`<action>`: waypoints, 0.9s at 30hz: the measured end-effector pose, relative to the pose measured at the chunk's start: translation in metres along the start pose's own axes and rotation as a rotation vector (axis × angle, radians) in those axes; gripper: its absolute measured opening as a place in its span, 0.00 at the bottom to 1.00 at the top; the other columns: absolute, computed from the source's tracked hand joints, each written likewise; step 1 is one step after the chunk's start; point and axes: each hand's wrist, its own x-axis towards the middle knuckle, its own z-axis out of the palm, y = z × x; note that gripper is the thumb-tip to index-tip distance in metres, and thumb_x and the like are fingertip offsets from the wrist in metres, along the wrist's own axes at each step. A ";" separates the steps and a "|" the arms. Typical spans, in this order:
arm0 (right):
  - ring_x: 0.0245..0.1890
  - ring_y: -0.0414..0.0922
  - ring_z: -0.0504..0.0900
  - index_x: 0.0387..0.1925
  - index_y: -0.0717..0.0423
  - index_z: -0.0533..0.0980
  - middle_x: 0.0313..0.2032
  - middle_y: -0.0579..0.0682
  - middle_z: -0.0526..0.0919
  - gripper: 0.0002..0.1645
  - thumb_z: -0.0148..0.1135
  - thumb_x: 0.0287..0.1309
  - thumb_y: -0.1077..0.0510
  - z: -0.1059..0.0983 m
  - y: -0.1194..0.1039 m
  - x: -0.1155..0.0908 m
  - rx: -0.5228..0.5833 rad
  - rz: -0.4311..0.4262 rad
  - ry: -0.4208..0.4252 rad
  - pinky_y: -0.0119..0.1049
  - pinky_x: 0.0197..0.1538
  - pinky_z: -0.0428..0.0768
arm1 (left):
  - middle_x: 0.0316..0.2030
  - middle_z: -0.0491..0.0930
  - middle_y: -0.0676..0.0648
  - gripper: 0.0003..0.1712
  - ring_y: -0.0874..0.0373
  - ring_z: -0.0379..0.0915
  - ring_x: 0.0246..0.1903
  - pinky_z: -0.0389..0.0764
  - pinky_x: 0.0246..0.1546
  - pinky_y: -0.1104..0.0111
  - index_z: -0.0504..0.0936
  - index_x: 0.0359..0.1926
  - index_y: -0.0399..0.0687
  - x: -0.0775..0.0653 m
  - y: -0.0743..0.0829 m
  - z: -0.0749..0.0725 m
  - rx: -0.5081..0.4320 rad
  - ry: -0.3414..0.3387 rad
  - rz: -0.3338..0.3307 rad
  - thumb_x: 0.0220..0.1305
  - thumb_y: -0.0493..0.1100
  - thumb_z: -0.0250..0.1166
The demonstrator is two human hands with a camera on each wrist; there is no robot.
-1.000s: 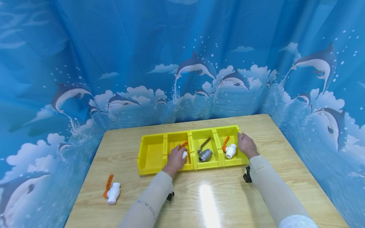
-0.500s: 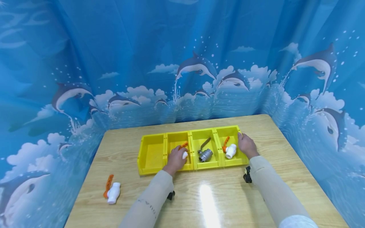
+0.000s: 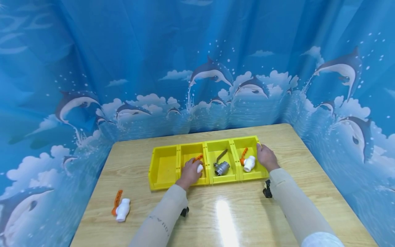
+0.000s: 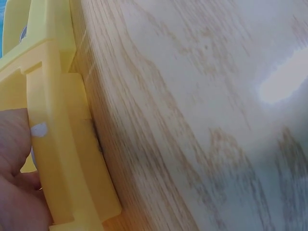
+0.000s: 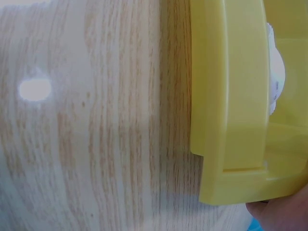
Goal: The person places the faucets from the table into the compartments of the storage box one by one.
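Table (image 3: 253, 216), wood-grained | dolphin curtain (image 3: 172, 51) behind | left hand (image 3: 189, 174) curled round valve (image 3: 200, 168) | right hand (image 3: 267, 157) gripping yellow bin (image 3: 254, 175)

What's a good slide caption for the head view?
Left hand grips an orange-handled white ball valve inside a yellow bin row; right hand holds the row's end.

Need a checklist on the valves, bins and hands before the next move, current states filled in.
1. Left hand on the held white valve in the second bin from left: ok.
2. Firmness of that grip: cannot tell; the hand covers much of the valve.
3. Right hand holding the right end of the yellow bin row: ok.
4. Metal valve inside the third bin: ok.
5. All valves in bins: not ok; a loose white valve lies on the table, to the left.
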 end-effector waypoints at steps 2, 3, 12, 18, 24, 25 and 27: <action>0.69 0.68 0.52 0.73 0.70 0.47 0.70 0.70 0.52 0.48 0.12 0.71 0.35 0.000 0.000 0.000 0.002 0.006 -0.004 0.60 0.69 0.52 | 0.67 0.64 0.39 0.22 0.41 0.60 0.65 0.64 0.63 0.48 0.79 0.54 0.54 0.000 0.000 0.000 0.001 -0.003 -0.005 0.59 0.40 0.70; 0.69 0.68 0.52 0.72 0.70 0.47 0.70 0.70 0.52 0.48 0.12 0.71 0.35 0.000 0.000 0.000 0.004 0.007 -0.005 0.60 0.69 0.52 | 0.67 0.64 0.39 0.22 0.41 0.60 0.65 0.64 0.63 0.48 0.78 0.55 0.54 -0.001 0.000 0.000 0.003 -0.003 -0.006 0.59 0.41 0.70; 0.68 0.67 0.54 0.72 0.71 0.48 0.70 0.71 0.54 0.49 0.12 0.70 0.35 0.000 0.002 0.001 -0.001 0.010 0.009 0.60 0.69 0.54 | 0.63 0.67 0.37 0.26 0.40 0.63 0.62 0.69 0.59 0.49 0.75 0.58 0.50 -0.001 0.001 0.000 0.108 0.041 0.060 0.59 0.44 0.70; 0.69 0.67 0.54 0.72 0.70 0.47 0.70 0.70 0.53 0.49 0.12 0.70 0.35 0.001 0.002 0.001 0.004 0.021 0.006 0.60 0.69 0.54 | 0.59 0.70 0.37 0.25 0.40 0.66 0.57 0.73 0.51 0.49 0.76 0.56 0.49 -0.006 0.004 -0.002 0.199 0.092 0.086 0.58 0.46 0.71; 0.69 0.67 0.54 0.72 0.71 0.48 0.70 0.71 0.54 0.49 0.12 0.71 0.35 0.001 0.001 0.001 0.001 0.014 0.008 0.60 0.69 0.54 | 0.58 0.71 0.37 0.24 0.40 0.66 0.57 0.73 0.50 0.49 0.76 0.55 0.48 -0.011 0.008 -0.005 0.212 0.116 0.094 0.58 0.45 0.71; 0.69 0.67 0.54 0.72 0.71 0.48 0.70 0.71 0.53 0.49 0.12 0.71 0.35 0.000 0.001 0.001 0.002 0.016 0.006 0.60 0.69 0.54 | 0.58 0.71 0.38 0.24 0.40 0.66 0.57 0.73 0.50 0.49 0.76 0.55 0.48 -0.011 0.008 -0.005 0.211 0.118 0.096 0.58 0.45 0.71; 0.69 0.67 0.53 0.72 0.71 0.48 0.70 0.71 0.53 0.48 0.12 0.71 0.35 0.000 0.000 0.001 0.004 0.019 0.003 0.60 0.69 0.53 | 0.58 0.71 0.38 0.24 0.41 0.66 0.57 0.73 0.50 0.49 0.76 0.55 0.49 -0.011 0.008 -0.005 0.207 0.113 0.091 0.58 0.45 0.71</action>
